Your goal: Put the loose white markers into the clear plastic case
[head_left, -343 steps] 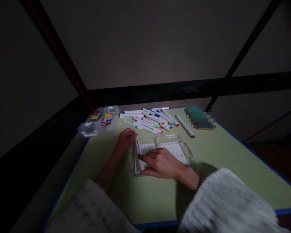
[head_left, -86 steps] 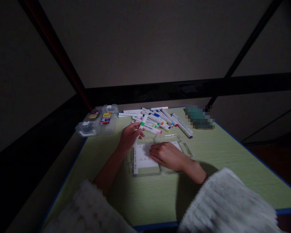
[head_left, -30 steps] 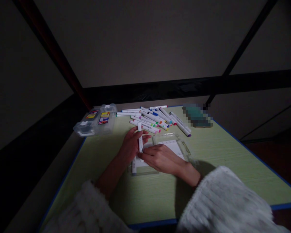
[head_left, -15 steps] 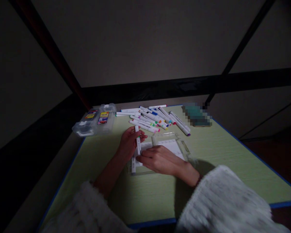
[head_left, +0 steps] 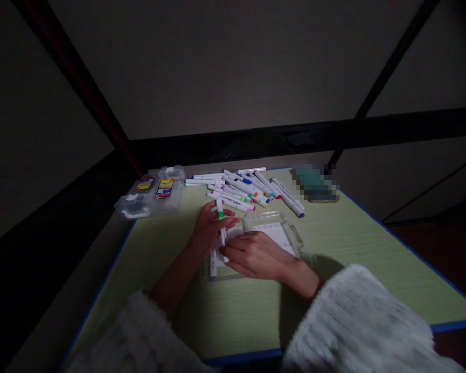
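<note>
My left hand (head_left: 208, 230) is closed around a white marker with a green band (head_left: 220, 213), which it holds nearly upright over the left end of a clear plastic case (head_left: 293, 235). My right hand (head_left: 256, 255) rests on the case with its fingers curled at the marker's lower end. One white marker (head_left: 213, 264) lies inside the case along its left wall. A white insert sheet (head_left: 276, 237) lines the case floor. Both my sleeves are white and fluffy.
A heap of white markers with coloured caps (head_left: 244, 189) lies beyond the case. A second clear case with colourful labels (head_left: 152, 197) sits at the far left corner of the green table (head_left: 225, 311). A blurred teal object (head_left: 314, 183) lies at the far right. Dark bars stand behind.
My left hand picked a green-banded marker from the heap and brought it down to the case. In the last second the marker dropped slightly and my right hand closed in on its lower end.
</note>
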The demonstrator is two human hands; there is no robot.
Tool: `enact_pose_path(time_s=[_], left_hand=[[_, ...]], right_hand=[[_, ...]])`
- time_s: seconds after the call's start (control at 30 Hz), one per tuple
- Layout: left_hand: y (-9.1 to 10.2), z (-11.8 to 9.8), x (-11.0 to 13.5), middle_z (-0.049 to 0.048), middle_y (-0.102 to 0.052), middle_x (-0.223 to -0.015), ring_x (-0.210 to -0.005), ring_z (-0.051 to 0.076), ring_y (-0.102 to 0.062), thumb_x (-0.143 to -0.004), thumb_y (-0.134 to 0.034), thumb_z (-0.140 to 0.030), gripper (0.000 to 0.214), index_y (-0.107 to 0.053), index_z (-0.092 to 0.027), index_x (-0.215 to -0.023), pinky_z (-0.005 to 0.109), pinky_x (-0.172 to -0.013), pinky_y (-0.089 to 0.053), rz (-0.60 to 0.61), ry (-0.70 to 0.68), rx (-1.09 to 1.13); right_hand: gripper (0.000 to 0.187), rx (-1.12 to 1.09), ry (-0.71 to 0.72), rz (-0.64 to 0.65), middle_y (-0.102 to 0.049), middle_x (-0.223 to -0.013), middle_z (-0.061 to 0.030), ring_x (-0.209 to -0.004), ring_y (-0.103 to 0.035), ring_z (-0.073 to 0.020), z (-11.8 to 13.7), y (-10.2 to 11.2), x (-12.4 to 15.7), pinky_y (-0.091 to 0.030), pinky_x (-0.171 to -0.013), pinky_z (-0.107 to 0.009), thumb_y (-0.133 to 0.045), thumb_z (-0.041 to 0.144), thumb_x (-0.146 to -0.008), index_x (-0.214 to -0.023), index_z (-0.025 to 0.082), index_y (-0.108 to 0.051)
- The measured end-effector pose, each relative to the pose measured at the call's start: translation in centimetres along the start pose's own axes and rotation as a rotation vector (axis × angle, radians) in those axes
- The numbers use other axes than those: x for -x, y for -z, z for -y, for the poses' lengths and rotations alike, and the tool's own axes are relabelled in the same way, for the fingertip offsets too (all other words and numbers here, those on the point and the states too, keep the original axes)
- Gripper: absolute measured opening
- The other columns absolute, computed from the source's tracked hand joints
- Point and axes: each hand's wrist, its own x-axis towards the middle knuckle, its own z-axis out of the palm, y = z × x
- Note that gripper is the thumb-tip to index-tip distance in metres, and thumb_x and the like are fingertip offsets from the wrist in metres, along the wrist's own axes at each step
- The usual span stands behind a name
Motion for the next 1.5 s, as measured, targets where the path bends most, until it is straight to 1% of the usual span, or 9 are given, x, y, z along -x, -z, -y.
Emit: enact_pose_path(time_s=[0.23,0.4,0.53,0.63,0.77,0.93,1.13,1.3,1.5], left_hand=[[0.12,-0.23,-0.26,0.0014,-0.065,-0.074,-0.065,0.014,-0.065,-0.064,-0.068,-0.032,0.037,-0.048,-0.017,-0.091,0.023,-0.061,-0.049,0.066,0.000,0.092],[0.25,-0.08,-0.22,0.0009,-0.065,-0.076,-0.066,0.014,-0.065,-0.060,-0.071,-0.023,0.042,-0.049,-0.016,-0.095,0.024,-0.066,-0.049,0.097,0.005,0.082],[-0.09,-0.18,0.06,-0.0004,-0.065,-0.077,-0.067,0.014,-0.065,-0.056,-0.071,-0.014,0.048,-0.047,-0.016,-0.098,0.025,-0.070,-0.048,0.070,0.016,0.023],[-0.14,-0.20,0.09,-0.0007,-0.065,-0.078,-0.067,0.014,-0.065,-0.055,-0.072,-0.012,0.053,-0.046,-0.016,-0.100,0.025,-0.070,-0.047,0.063,0.012,0.007],[0.04,0.03,-0.02,-0.0012,-0.064,-0.078,-0.068,0.014,-0.065,-0.054,-0.073,-0.013,0.055,-0.045,-0.017,-0.101,0.025,-0.069,-0.047,0.068,-0.001,-0.004],[-0.10,0.04,0.02,-0.0010,-0.065,-0.078,-0.068,0.014,-0.065,-0.054,-0.075,-0.015,0.054,-0.045,-0.017,-0.099,0.026,-0.070,-0.047,0.082,0.016,-0.010],[-0.07,-0.33,-0.07,0.0018,-0.066,-0.076,-0.065,0.015,-0.066,-0.066,-0.067,-0.034,0.048,-0.045,-0.017,-0.105,0.024,-0.064,-0.049,0.072,0.008,0.066],[0.39,-0.27,-0.30,0.0030,-0.066,-0.080,-0.064,0.014,-0.066,-0.068,-0.066,-0.031,0.054,-0.042,-0.018,-0.114,0.020,-0.057,-0.050,0.055,-0.035,0.081],[0.51,-0.18,-0.26,0.0010,-0.064,-0.077,-0.063,0.013,-0.065,-0.066,-0.068,-0.030,0.052,-0.044,-0.018,-0.111,0.018,-0.055,-0.049,0.041,-0.065,0.038]], right_hand=[[0.021,-0.022,-0.031,-0.017,-0.059,-0.076,-0.0019,-0.067,-0.054,-0.0134,-0.13,0.26,0.07,-0.035,-0.061,-0.026,-0.036,0.028,-0.090,-0.092,0.016,-0.054],[0.022,-0.011,-0.028,-0.005,-0.060,-0.078,-0.0030,-0.070,-0.054,-0.0135,-0.12,0.27,0.04,-0.035,-0.061,-0.027,-0.036,0.028,-0.090,-0.091,0.016,-0.054],[0.021,-0.010,-0.034,0.001,-0.060,-0.078,-0.0027,-0.069,-0.054,-0.0139,-0.09,0.31,0.02,-0.035,-0.060,-0.027,-0.036,0.027,-0.090,-0.090,0.016,-0.054],[0.022,-0.016,-0.035,-0.001,-0.060,-0.080,-0.0030,-0.071,-0.055,-0.0142,-0.07,0.30,0.04,-0.035,-0.060,-0.027,-0.037,0.027,-0.090,-0.098,0.015,-0.053],[0.026,-0.017,-0.034,0.010,-0.061,-0.081,-0.0034,-0.072,-0.055,-0.0144,-0.07,0.26,0.08,-0.035,-0.061,-0.027,-0.037,0.026,-0.090,-0.109,0.015,-0.050],[0.023,-0.019,-0.037,0.019,-0.060,-0.080,-0.0034,-0.072,-0.056,-0.0141,-0.08,0.34,-0.01,-0.036,-0.062,-0.027,-0.036,0.025,-0.090,-0.102,0.015,-0.053],[0.022,-0.025,-0.028,0.010,-0.060,-0.079,-0.0036,-0.070,-0.055,-0.0139,-0.10,0.33,0.00,-0.036,-0.060,-0.027,-0.035,0.026,-0.091,-0.097,0.015,-0.054],[0.021,-0.019,-0.009,0.009,-0.060,-0.077,-0.0025,-0.067,-0.055,-0.0139,-0.05,0.24,0.02,-0.035,-0.058,-0.026,-0.037,0.027,-0.090,-0.095,0.015,-0.053],[0.022,-0.019,-0.003,0.017,-0.061,-0.079,-0.0027,-0.069,-0.056,-0.0143,-0.02,0.18,0.01,-0.036,-0.059,-0.027,-0.036,0.027,-0.090,-0.096,0.016,-0.054]])
